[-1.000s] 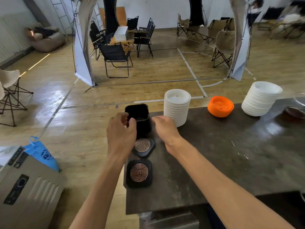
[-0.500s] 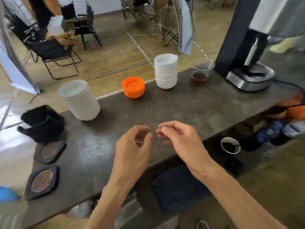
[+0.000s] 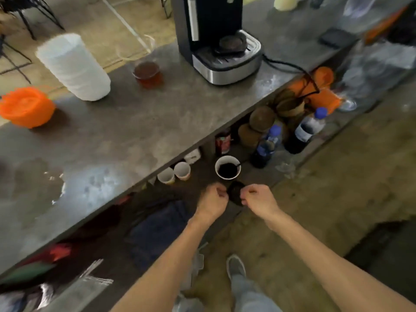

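At far left an orange ridged plastic piece [image 3: 27, 106] sits on the grey stone-look surface [image 3: 135, 131]. Next come a tall stack of white disposable containers [image 3: 74, 68], a clear glass cup of brown liquid [image 3: 147, 73] and a black and steel coffee machine [image 3: 216, 39]. All of these are well apart from the work.

The work is lower down, past the surface's front edge. There a small black round object [image 3: 235, 192] lies just in front of a white paper cup of dark liquid [image 3: 227, 168]. Two small empty paper cups [image 3: 174, 174] stand to the left of that cup.

The left hand [image 3: 212, 199] is at the object's left side and the right hand [image 3: 256, 198] at its right. The fingers of both are curled narrow, right at its rim. The blur hides whether they have closed on it, so I cannot tell.

The object looks light and probably stiff, something like a lid or a shallow cup. A light pinch on opposite sides of the rim should be enough.

The tight spot is behind it, where the full white cup is near and a knock could spill it. The surface's edge overhangs on the left. Two blue-capped plastic bottles [image 3: 267, 145] crowd the right rear. The open room is toward the person and upward, so the object is best lifted back and up.
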The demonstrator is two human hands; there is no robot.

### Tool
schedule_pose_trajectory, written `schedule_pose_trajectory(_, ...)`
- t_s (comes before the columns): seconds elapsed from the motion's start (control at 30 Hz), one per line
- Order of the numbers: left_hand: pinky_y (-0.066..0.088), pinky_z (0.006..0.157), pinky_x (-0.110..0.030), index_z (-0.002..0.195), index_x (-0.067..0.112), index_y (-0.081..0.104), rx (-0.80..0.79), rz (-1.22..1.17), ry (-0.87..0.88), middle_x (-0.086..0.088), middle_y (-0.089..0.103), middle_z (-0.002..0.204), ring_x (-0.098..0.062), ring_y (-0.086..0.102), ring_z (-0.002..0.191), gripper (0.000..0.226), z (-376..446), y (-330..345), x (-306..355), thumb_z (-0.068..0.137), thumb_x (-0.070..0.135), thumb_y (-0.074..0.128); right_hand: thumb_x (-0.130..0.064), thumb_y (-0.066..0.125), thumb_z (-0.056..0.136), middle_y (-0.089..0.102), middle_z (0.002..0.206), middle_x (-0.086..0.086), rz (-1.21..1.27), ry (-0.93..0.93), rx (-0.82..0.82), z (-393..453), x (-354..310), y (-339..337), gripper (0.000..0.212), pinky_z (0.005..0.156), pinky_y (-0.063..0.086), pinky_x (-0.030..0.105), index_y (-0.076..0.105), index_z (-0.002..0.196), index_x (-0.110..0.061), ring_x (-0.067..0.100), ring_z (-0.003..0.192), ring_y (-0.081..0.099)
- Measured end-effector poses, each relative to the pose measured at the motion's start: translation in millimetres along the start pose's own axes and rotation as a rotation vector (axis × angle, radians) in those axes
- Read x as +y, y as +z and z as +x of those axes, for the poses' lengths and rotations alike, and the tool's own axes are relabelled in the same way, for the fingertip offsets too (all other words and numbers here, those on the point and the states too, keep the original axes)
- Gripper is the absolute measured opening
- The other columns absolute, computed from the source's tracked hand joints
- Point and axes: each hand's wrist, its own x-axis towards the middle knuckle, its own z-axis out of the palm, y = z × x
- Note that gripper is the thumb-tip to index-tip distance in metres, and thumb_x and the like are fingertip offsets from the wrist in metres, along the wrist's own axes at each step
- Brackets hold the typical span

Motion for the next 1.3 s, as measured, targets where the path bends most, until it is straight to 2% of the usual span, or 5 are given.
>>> schedule_pose_trajectory(0.13, 0.046, 0.095, -0.034, 0.124, 0.016, 0.058, -0.072, 0.121, -0.135, -0.01, 0.062, 0.131, -0.031, 0.057, 0.122, 0.03, 43.9, 35.6, -14.4, 0.095, 0.023, 0.055, -0.016, 0.059, 0.089, 0.07, 0.118, 0.015, -0.205, 0.046, 0.017, 50.1, 28.8, 4.0, 0.031, 0.087, 0.048, 0.029, 0.07, 0.118, -0.01, 0.033, 0.113, 0.064)
schedule_pose_trajectory(0.47, 0.049, 0.091, -0.038, 0.119, 0.012, 0.059, 0.005, 0.107, -0.206, -0.012, 0.063, 0.126, -0.033, 0.059, 0.117, 0.033, 83.7, 91.9, -25.2, 0.09, 0.025, 0.066, -0.026, 0.064, 0.09, 0.05, 0.131, 0.021, -0.415, 0.061, 0.077, 109.1, 78.4, 30.7, 0.043, 0.089, 0.045, 0.037, 0.054, 0.124, 0.0, 0.039, 0.116, 0.053)
schedule_pose_trajectory(0.8, 0.047, 0.09, -0.034, 0.117, 0.01, 0.058, 0.009, 0.092, -0.219, -0.01, 0.061, 0.123, -0.029, 0.059, 0.117, 0.035, 66.8, 87.8, -39.4, 0.087, 0.021, 0.071, -0.019, 0.074, 0.083, 0.069, 0.099, 0.01, -0.278, 0.008, -0.023, 90.5, 89.8, 16.2, 0.027, 0.072, 0.04, 0.021, 0.069, 0.108, -0.009, 0.028, 0.102, 0.065)
schedule_pose_trajectory(1.1, 0.05, 0.078, -0.022, 0.092, 0.023, 0.066, 0.268, 0.016, 0.163, 0.006, 0.055, 0.099, -0.008, 0.058, 0.083, 0.016, -31.6, 8.7, -36.9, 0.083, 0.012, 0.073, -0.02, 0.074, 0.088, 0.063, 0.071, -0.007, -0.105, -0.464, -0.108, -9.1, 23.9, -8.8, 0.01, 0.06, 0.043, 0.012, 0.071, 0.086, -0.029, 0.004, 0.064, 0.058)
schedule_pose_trajectory(1.3, 0.05, 0.089, -0.015, 0.098, 0.013, 0.066, 0.604, -0.008, 0.466, 0.006, 0.05, 0.114, -0.003, 0.055, 0.103, 0.026, -85.6, -75.3, -1.2, 0.082, -0.006, 0.072, -0.022, 0.073, 0.088, 0.072, 0.08, -0.011, 0.086, -0.678, -0.09, -66.3, -48.2, -17.0, 0.012, 0.064, 0.055, 0.021, 0.075, 0.1, -0.021, 0.01, 0.07, 0.07)
